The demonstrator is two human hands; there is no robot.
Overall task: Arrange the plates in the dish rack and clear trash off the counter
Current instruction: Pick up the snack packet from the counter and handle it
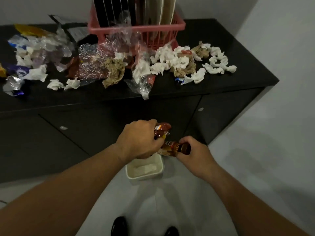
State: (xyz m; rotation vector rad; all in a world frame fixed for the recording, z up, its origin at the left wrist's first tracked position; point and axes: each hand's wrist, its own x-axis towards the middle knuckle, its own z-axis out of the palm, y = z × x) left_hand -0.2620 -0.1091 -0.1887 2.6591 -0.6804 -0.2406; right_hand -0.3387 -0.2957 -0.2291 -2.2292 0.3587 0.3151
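My left hand (139, 139) is closed on a crumpled red snack wrapper (162, 129). My right hand (196, 153) grips a brown and orange wrapper (172, 148). Both hands hover low in front of the cabinet, just above a white bin (144, 175) on the floor that holds some white tissue. On the black counter (238, 65) stands a pink dish rack (136, 29) with plates (163, 11) upright in it. Crumpled white tissues (170, 62), brown paper wads (113, 71) and clear plastic bags (143, 82) are strewn in front of the rack.
Foil and plastic wrappers (22, 70) pile up on the counter's left side. Cabinet doors with round knobs (63, 128) face me below the counter. Grey floor extends to the right of the cabinet. My black shoes (119, 225) show at the bottom.
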